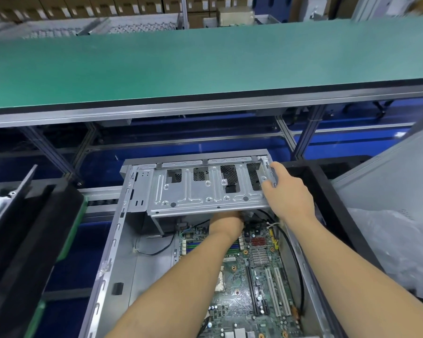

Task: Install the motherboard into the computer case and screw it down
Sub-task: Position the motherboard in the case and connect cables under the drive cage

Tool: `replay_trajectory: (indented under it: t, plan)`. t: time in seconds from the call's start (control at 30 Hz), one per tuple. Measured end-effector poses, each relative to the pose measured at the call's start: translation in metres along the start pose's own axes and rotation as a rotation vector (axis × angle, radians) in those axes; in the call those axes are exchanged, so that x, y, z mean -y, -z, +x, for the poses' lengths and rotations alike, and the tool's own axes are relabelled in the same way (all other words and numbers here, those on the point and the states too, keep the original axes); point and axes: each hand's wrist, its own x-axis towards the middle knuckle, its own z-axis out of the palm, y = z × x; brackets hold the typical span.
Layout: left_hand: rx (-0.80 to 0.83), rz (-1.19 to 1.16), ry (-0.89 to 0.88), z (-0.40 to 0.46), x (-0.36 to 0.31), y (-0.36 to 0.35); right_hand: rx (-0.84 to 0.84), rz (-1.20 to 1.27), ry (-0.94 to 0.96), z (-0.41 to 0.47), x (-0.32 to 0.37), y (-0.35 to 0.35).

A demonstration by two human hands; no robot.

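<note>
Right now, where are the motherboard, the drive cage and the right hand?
motherboard [239, 296], head view, on the green board's middle.
drive cage [195, 189], head view, on its flat metal top panel.
right hand [288, 191], head view, on the back of the hand.

No legible text, not even on the motherboard [244, 284]

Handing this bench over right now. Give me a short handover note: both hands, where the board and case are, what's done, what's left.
Left hand: reached in under the drive cage, fingers hidden, so its grip cannot be told.
Right hand: grips the right end of the drive cage.
Motherboard: lying inside the open computer case, its far edge under the cage. Black cables run along the case's right wall.
Done: board is in the case.
Left: seating cannot be confirmed from here; no screws or driver in view, so screwing down appears not yet done.
</note>
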Motion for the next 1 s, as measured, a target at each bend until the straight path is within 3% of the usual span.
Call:
replay_trajectory:
  t: [0.2, 0.57, 0.77, 1.0]
  plan:
    - [0.031, 0.017, -0.167, 0.003, -0.006, -0.008, -0.013, -0.011, 0.008, 0.002, -0.002, -0.001]
    - [0.151, 0.091, -0.156, 0.016, -0.008, -0.005, -0.014, 0.005, 0.013, 0.003, -0.004, -0.003]
    - [-0.002, 0.127, -0.151, 0.005, 0.003, -0.01, -0.011, 0.015, 0.015, 0.004, -0.006, -0.006]
    - [0.032, 0.07, -0.18, 0.0, -0.003, 0.001, -0.019, 0.002, 0.016, 0.005, -0.006, -0.006]
